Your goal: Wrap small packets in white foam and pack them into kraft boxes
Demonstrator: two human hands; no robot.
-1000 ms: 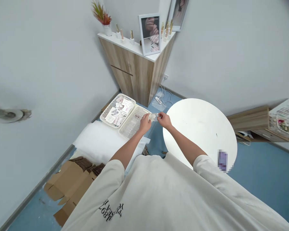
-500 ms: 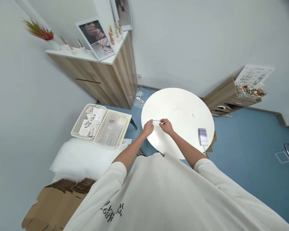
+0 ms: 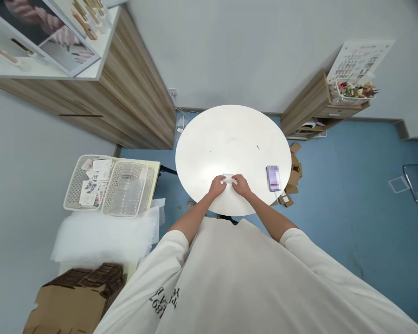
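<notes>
Near the front edge of a round white table point(image 3: 229, 134), my left hand point(image 3: 217, 187) and my right hand point(image 3: 241, 186) grip a small, flat, whitish rectangular case point(image 3: 228, 178) from its two ends. It looks partly see-through; what it holds, if anything, is too small to tell. Fingers of both hands are closed about its edges. To the right of my right hand lies a phone point(image 3: 273, 178) with a lit, blurred screen and a cable attached.
On my left stand two white baskets, one with printed cards point(image 3: 90, 185), the other with clear plastic cases point(image 3: 127, 188). White foam sheets point(image 3: 104, 234) and folded cardboard boxes point(image 3: 66, 306) lie nearer. A wooden cabinet point(image 3: 135, 79) stands behind. Cardboard point(image 3: 294, 174) lies beyond the table's right side.
My view has tilted down and turned right, so the table appears further left. Both hands stay on the case, which now lies nearer the table's front edge, with my fingers closer together.
</notes>
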